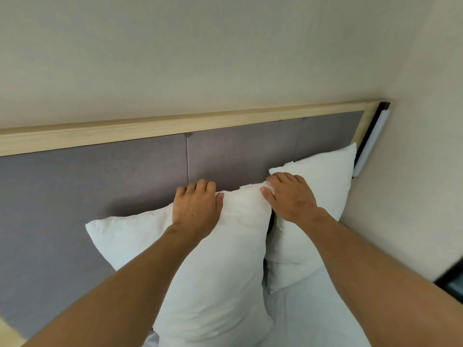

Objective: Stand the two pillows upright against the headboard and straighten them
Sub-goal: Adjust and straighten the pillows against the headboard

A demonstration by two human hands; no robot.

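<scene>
Two white pillows stand side by side against the grey padded headboard (100, 176). The left pillow (220, 271) is tilted, its top right corner raised. My left hand (196, 209) grips its top edge, fingers curled over the back. My right hand (290, 196) pinches the same pillow's top right corner between thumb and fingers. The right pillow (323, 181) stands behind my right hand, near the corner of the room, its upper edge leaning on the headboard. A narrow dark gap separates the two pillows.
A light wooden rail (175, 126) caps the headboard below the beige wall. A white fixture (373, 144) is mounted at the headboard's right end. White bedding (308, 316) lies below the pillows. A side wall (413, 196) closes in on the right.
</scene>
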